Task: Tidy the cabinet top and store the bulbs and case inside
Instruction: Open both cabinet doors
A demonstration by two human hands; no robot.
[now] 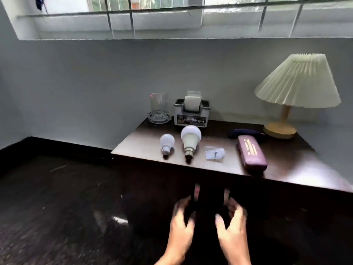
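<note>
On the dark cabinet top lie a small white bulb, a larger white bulb, a clear plastic packet with a small part and a purple case. Below, on the cabinet front, are two door handles, one on the left and one on the right. My left hand reaches up to the left handle and my right hand to the right one. Both hands are blurred, with fingers curled and apart; whether they touch the handles is unclear.
At the back stand a glass in a glass ashtray, a tissue box and a pleated lamp. A dark blue object lies behind the case. Dark floor spreads to the left.
</note>
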